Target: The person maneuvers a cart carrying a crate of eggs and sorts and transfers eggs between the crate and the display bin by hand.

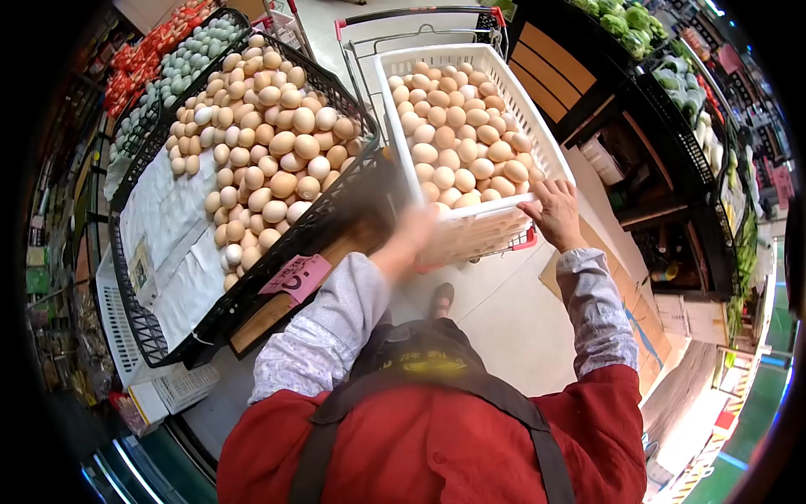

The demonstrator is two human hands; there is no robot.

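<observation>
A white plastic crate point(547, 126) full of brown eggs point(457, 126) rests on a shopping cart point(357, 67) in front of me. My right hand point(554, 214) grips the crate's near right corner, fingers curled over the rim. Smeared by motion, my left hand point(410, 239) is at the near left corner of the same crate; whether it touches the crate I cannot tell. To the left, a black display crate point(138, 290) holds a heap of loose eggs point(281, 143), with white paper point(172, 244) lining its near part.
A pink price tag point(295, 277) hangs on the display's near side. Pale greenish eggs point(197, 50) and red net bags point(151, 55) lie further back. On the right stand dark shelves point(634, 143) with green vegetables point(630, 25). Tiled floor point(504, 323) shows below the crate.
</observation>
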